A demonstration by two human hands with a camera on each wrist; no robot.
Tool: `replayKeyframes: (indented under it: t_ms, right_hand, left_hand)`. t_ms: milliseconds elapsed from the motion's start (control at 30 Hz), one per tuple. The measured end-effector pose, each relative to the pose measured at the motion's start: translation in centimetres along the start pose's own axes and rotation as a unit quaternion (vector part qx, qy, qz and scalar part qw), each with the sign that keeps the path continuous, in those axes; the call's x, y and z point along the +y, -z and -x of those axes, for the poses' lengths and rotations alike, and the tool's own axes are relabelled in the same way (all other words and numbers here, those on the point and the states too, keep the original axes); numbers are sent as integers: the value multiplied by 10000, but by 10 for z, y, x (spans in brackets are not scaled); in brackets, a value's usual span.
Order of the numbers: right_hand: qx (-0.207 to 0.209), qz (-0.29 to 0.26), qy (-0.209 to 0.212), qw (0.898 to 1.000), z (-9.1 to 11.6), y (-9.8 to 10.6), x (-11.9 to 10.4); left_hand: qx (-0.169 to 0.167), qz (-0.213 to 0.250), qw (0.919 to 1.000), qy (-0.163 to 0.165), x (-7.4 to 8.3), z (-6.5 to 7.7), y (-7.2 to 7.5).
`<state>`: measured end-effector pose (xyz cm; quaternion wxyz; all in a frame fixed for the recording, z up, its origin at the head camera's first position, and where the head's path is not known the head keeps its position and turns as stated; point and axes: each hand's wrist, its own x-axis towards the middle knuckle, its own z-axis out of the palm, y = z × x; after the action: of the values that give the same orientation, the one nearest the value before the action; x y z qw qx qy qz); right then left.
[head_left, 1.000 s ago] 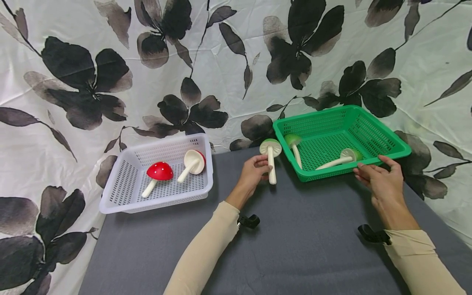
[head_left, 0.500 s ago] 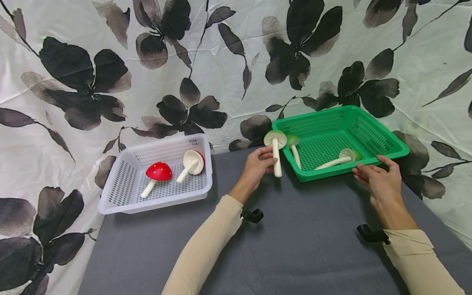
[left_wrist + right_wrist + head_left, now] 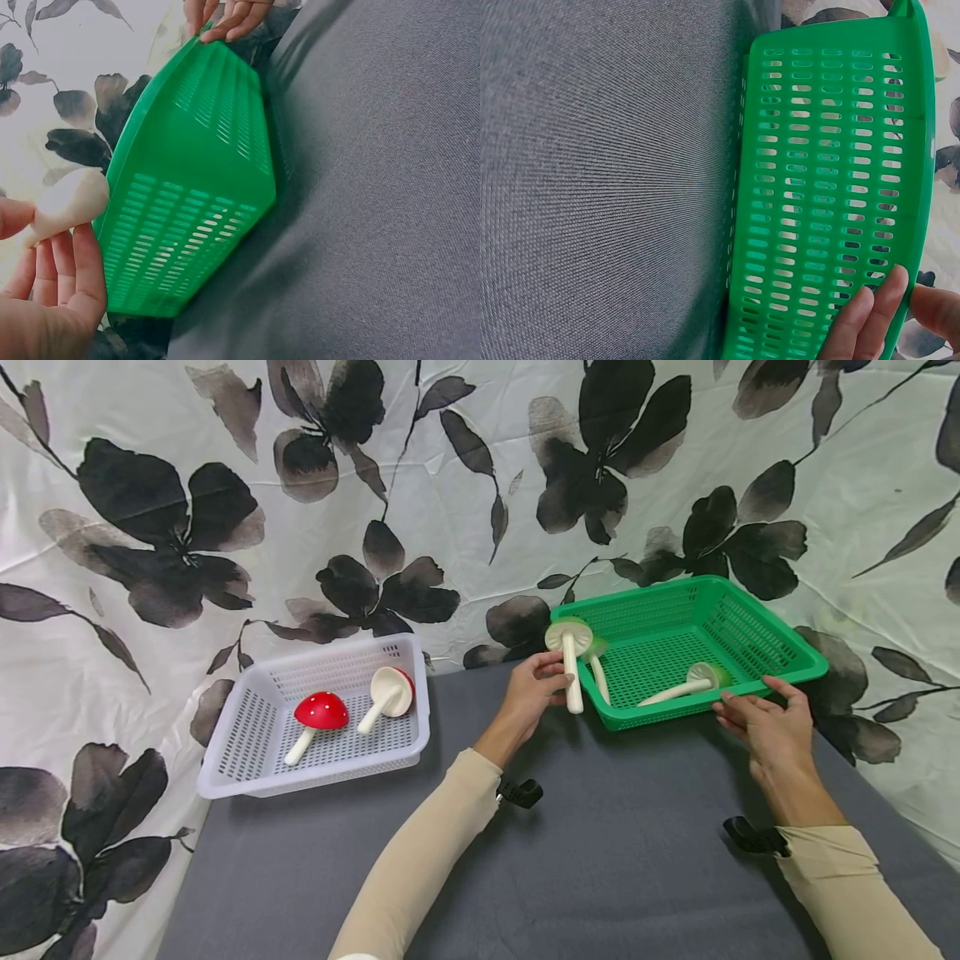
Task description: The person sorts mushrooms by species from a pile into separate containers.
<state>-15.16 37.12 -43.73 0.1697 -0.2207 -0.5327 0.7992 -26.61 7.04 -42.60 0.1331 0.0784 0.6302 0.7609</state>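
Observation:
In the head view my left hand [image 3: 531, 695] pinches the white stem of a green-capped toy mushroom [image 3: 572, 672], held upright at the left end of the green basket [image 3: 622, 720]. Its cap overlaps the basket's left rim in this view. The stem's thick end [image 3: 84, 196] shows between thumb and fingers in the left wrist view. My right hand [image 3: 776, 739] grips the basket's near rim toward its right corner, thumb and fingers on either side of the wall [image 3: 821, 187]. Inside the basket lie two more green-capped mushrooms, one at the left [image 3: 598, 672], one near the front [image 3: 690, 683].
A white basket [image 3: 258, 777] stands to the left on the grey cloth-covered table [image 3: 600, 827]. It holds two red mushrooms, one cap up [image 3: 321, 712], one showing its pale underside [image 3: 390, 693]. A floral curtain [image 3: 465, 527] hangs behind the table.
My left hand has moved right and slightly away with its mushroom, bringing the cap over the green basket's left rim. The right hand keeps its grip on the basket.

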Motion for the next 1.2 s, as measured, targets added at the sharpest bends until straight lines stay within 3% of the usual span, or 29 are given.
replayKeyframes:
  t_ms: [633, 1200]
  right_hand:
    - [9, 174, 4, 9998, 2, 0, -1]
    - [14, 210, 56, 9998, 1, 0, -1]
  left_hand:
    - [-208, 222, 9995, 39, 7, -11, -27]
    - [-243, 137, 9996, -51, 11, -21, -44]
